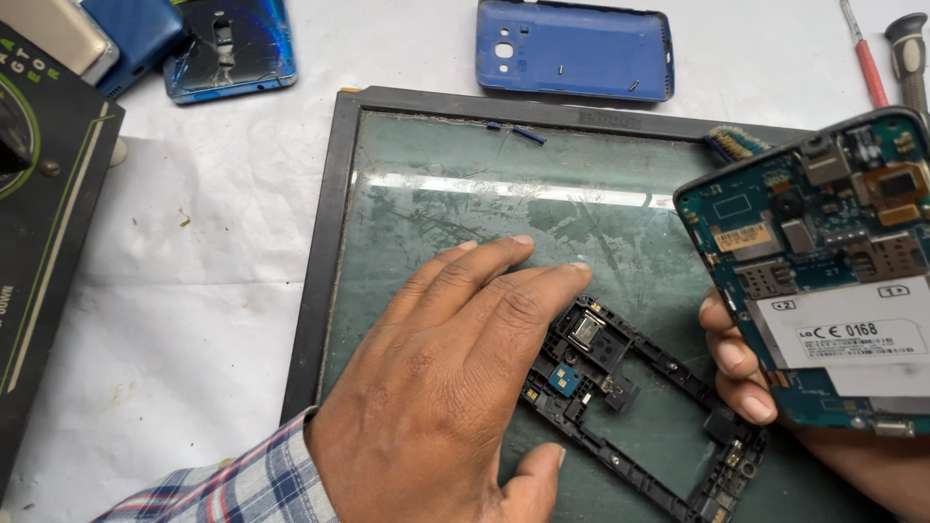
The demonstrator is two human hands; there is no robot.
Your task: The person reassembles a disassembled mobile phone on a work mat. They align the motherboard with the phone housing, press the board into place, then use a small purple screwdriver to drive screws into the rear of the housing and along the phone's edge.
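My left hand (448,387) lies flat on the green glass work mat (426,184), fingers spread, its fingertips touching the upper end of a black plastic phone mid-frame (659,407) that lies on the mat. My right hand (751,373) holds an opened phone (833,281) at the right edge, its teal circuit board, metal shields and white label facing me. Only the right hand's fingers show, under the phone's lower left side.
A blue phone back cover (573,48) with small screws on it lies beyond the mat. A cracked blue phone (231,46) and other phones sit at top left. A black box (44,242) is at left. A red screwdriver (864,56) and a black-handled tool (909,53) lie at top right.
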